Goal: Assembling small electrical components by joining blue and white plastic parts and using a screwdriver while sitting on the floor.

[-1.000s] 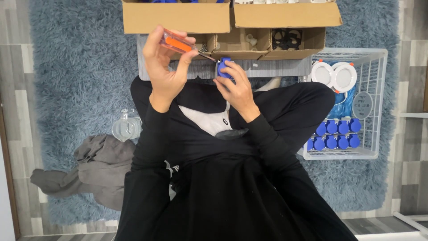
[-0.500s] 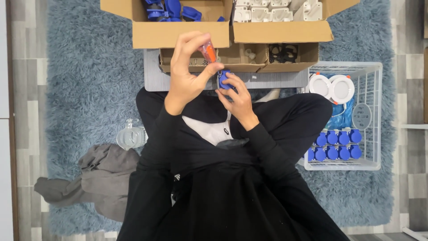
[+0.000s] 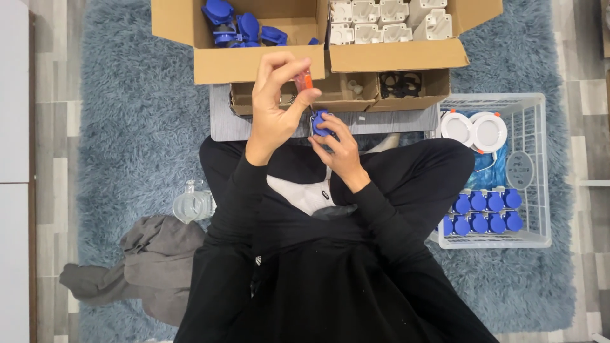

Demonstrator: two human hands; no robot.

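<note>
An orange-handled screwdriver [image 3: 304,80] is being pinched in the left hand [image 3: 276,101] above the blue plug part [image 3: 319,122] being grasped by the right hand [image 3: 337,143]; fastening appears underway, tip alignment being needed next

A shaggy blue-grey rug [image 3: 121,127] covers a grey plank floor [image 3: 44,159]. At the top stand two open cardboard boxes: the left box [image 3: 238,60] holds blue plastic parts [image 3: 238,28], the right box [image 3: 397,57] holds white plastic parts [image 3: 381,19]. A white wire basket [image 3: 540,171] at right contains two round white lamps [image 3: 473,130] and rows of blue caps [image 3: 483,213]. A clear jar [image 3: 192,204] lies beside a crumpled grey cloth [image 3: 143,270].
</note>
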